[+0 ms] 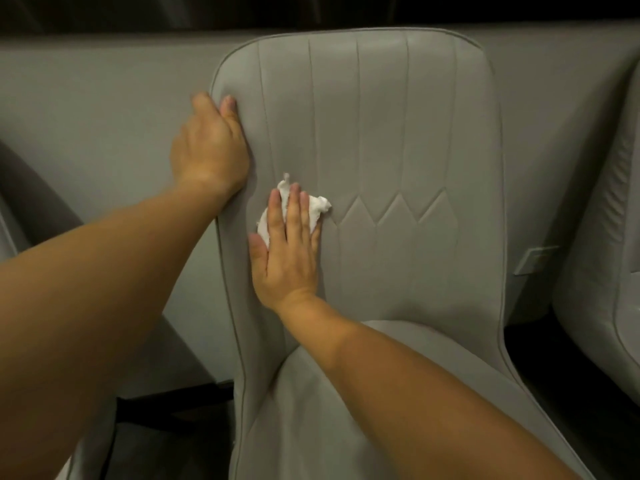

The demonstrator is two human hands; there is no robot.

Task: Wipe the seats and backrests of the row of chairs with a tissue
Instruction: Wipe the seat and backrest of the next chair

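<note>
**Operator:** Grey wall panelling [104,109] filled the background behind the chair row. From my remote station I logged one grey upholstered chair centred in view, its backrest [381,133] upright with vertical stitched channels ending in a zigzag seam.

**Supervisor:** Position of the hands?

**Operator:** I recorded the left hand [207,147] clamped around the backrest's left edge, thumb on the front face, the other fingers wrapped behind and out of sight. The right hand [287,247] lay flat, fingers extended and slightly apart, pressing the tissue [317,206] against the lower left part of the backrest.

**Supervisor:** Tissue condition?

**Operator:** White and crumpled, protruding past the fingertips and between the thumb and index finger, just left of the zigzag seam.

**Supervisor:** Remaining items?

**Operator:** I noted the seat [346,410] below the right forearm, and a neighbouring chair [602,271] partly visible at the right edge.
</note>
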